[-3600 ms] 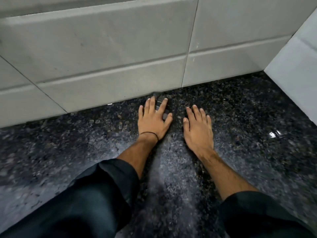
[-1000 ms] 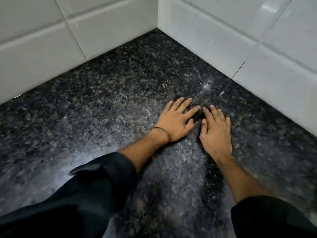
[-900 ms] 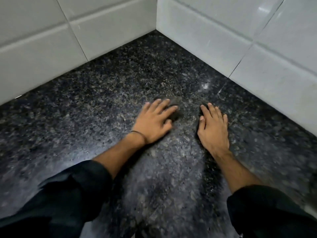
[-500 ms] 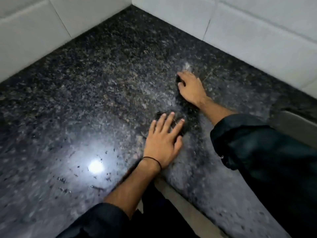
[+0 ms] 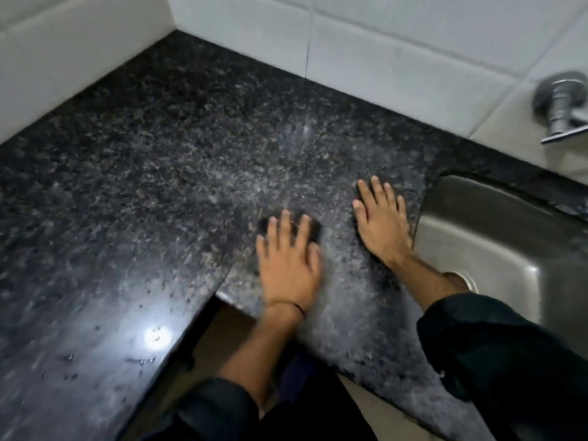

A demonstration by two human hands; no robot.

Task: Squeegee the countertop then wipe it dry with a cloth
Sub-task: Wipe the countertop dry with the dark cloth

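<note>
White glazed tile walls (image 5: 381,58) meet in a corner behind the black speckled granite surface (image 5: 159,154). Left grip (image 5: 288,259): released, fingers straight and spread, pressing flat on a small dark cloth (image 5: 315,233). The cloth lies on the surface near the front notch and shows only around the fingertips, blurred. Right grip (image 5: 381,224): released, palm down on the surface, grasping nothing, just beside the left rim of the stainless steel sink (image 5: 493,243). Chrome wall tap (image 5: 560,103) at upper right. Water droplets (image 5: 140,361) and a bright light reflection (image 5: 156,335) mark the surface at lower left. Both forearms emerge from dark sleeves (image 5: 509,361).
</note>
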